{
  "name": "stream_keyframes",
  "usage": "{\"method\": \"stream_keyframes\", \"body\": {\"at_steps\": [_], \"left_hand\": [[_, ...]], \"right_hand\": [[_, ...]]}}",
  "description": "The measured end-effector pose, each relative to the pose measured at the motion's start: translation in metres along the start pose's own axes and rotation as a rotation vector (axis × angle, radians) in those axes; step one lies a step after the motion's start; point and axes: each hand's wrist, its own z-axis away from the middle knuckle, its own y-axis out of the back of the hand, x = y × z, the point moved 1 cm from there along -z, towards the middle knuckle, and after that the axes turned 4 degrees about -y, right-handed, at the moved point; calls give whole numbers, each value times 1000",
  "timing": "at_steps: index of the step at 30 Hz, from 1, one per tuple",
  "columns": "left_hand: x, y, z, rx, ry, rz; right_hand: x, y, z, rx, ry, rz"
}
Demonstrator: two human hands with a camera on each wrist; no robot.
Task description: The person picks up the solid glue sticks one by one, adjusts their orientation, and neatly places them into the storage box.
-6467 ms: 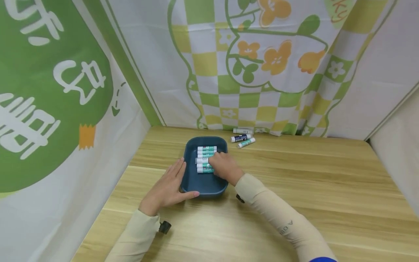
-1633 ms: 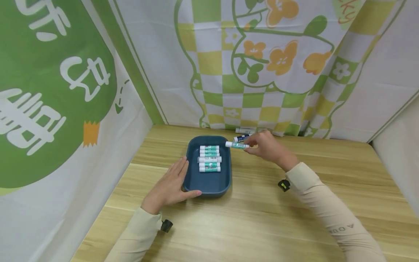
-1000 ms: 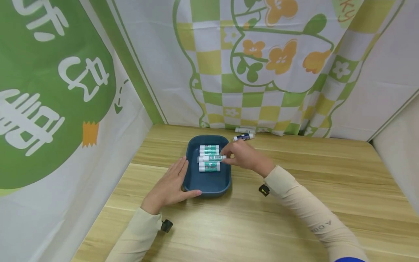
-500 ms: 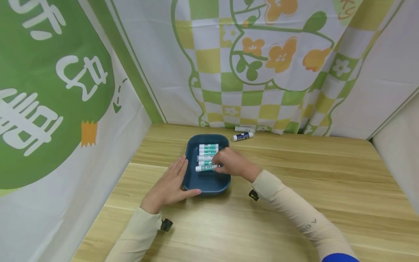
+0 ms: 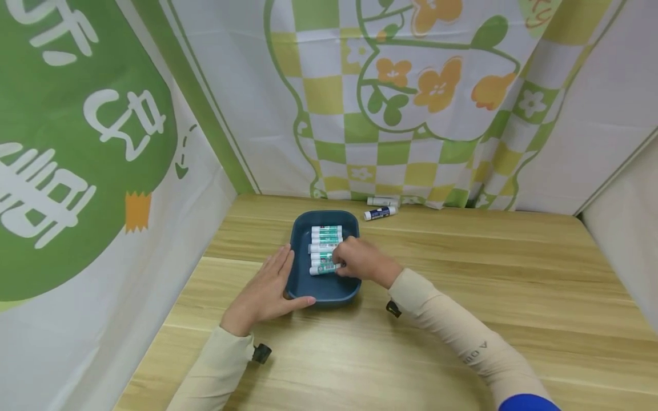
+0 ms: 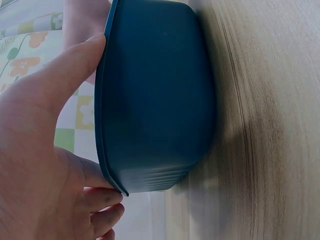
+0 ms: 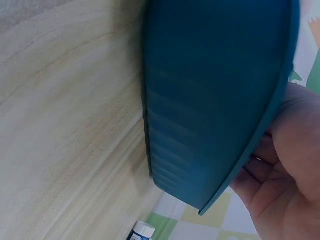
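Observation:
A dark blue tray (image 5: pixel 324 291) stands on the table, holding a column of white-and-teal glue sticks (image 5: pixel 325 240). My right hand (image 5: pixel 362 260) reaches over its right rim and pinches the right end of the nearest glue stick (image 5: pixel 320 270), which lies slightly tilted against the column. The hand hides the right ends of several sticks. My left hand (image 5: pixel 264 291) rests along the left rim with straight fingers, the thumb (image 5: pixel 300 303) at the near edge. In the left wrist view, that thumb and the fingertips touch the tray's rim (image 6: pixel 101 100).
Behind the tray, a dark blue glue stick (image 5: pixel 380 213) and a whitish one (image 5: pixel 382 201) lie by the patterned curtain (image 5: pixel 401 154). The wooden table (image 5: pixel 488 268) extends right and toward me. A printed cloth wall (image 5: pixel 205 188) borders the left.
My right hand has carried a glue stick from behind the tray into it, then down to the near end of the column. The left hand has stayed on the rim.

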Motion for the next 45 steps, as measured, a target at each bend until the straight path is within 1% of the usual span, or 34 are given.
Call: {"method": "stream_keyframes", "body": {"at_steps": [3,7,10,13,19,24,26,28,30,33,36,38,41,45], "left_hand": [[0,-1,0,8,-6,1],[0,-2,-1,15,-8,1],[-1,-3,0,14,-6,1],[-1,-2,0,11,-2,0],[-1,-3,0,19,-4,-5],[-2,-4,2,32,-10,-4],[-2,-4,2,35,-10,-4],[-2,-3,1,34,-12,-5],[-2,-3,1,31,-13,-3],[-2,-2,0,31,-13,0],[-3,-2,-1,35,-12,3],[-3,-2,-1,35,-11,5],[-3,-2,-1,32,-9,3],[-2,-3,1,28,-6,8]], "right_hand": [[-1,-2,-1,-16,-41,31],[-5,-2,-3,-46,-116,68],[-9,-2,-4,-75,-166,117],[-12,-3,-7,-92,-197,178],[-15,-8,-12,-97,-212,283],[-15,-11,-13,-82,-202,308],[-15,-9,-13,-73,-192,298],[-14,-5,-12,-47,-161,282],[-12,4,-10,-3,-117,241],[-6,23,-6,84,-31,172],[4,41,-1,158,19,110],[13,51,3,196,22,92],[29,61,9,216,-22,76],[52,69,14,196,-86,86]]}}
